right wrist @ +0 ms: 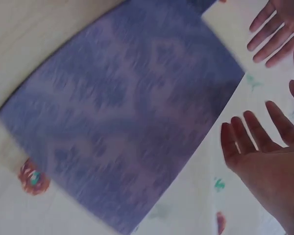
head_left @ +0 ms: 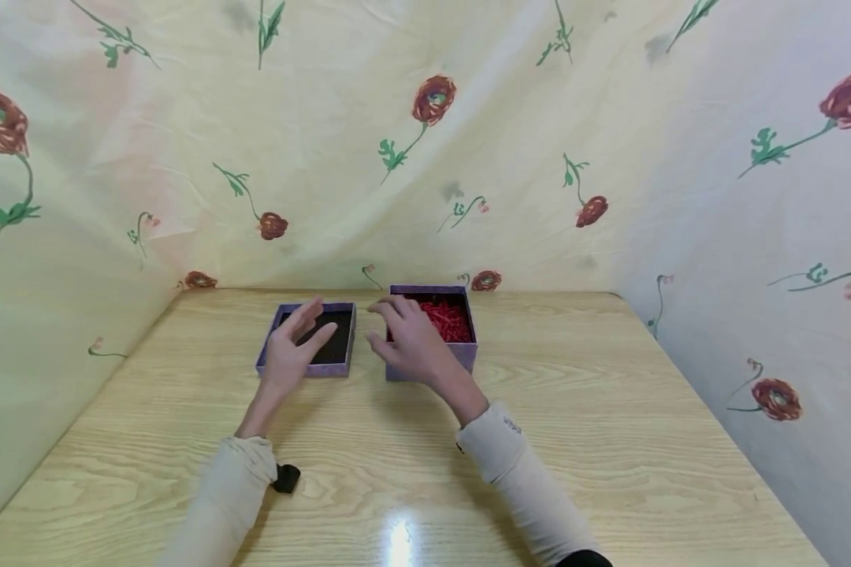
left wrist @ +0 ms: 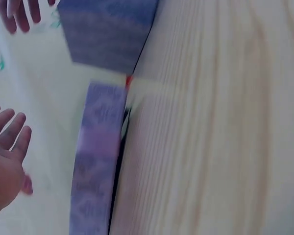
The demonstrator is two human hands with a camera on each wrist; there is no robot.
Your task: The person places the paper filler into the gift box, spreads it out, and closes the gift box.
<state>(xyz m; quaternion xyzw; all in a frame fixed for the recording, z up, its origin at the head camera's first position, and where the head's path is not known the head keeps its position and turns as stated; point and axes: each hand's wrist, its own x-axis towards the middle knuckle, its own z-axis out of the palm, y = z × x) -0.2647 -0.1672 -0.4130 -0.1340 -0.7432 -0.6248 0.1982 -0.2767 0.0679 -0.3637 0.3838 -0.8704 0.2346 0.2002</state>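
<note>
On the wooden table stands a purple box (head_left: pixel 431 364) holding red shredded paper (head_left: pixel 445 316). To its left lies a shallow purple box lid (head_left: pixel 305 370), its dark inside facing up. My left hand (head_left: pixel 292 346) hovers over the lid with fingers extended and thumb apart, holding nothing. My right hand (head_left: pixel 413 335) is held over the left part of the box, fingers loosely bent and pointing left, also holding nothing. In the left wrist view the lid's patterned side (left wrist: pixel 98 161) appears beside the left hand. The right wrist view is mostly filled by the box's patterned wall (right wrist: pixel 122 112).
A flower-printed cloth (head_left: pixel 340 142) hangs behind the table and along its sides. Beside the left sleeve a small black piece (head_left: pixel 286 478) shows at the wrist. The wooden tabletop (head_left: pixel 610 409) stretches in front of the boxes and to the right.
</note>
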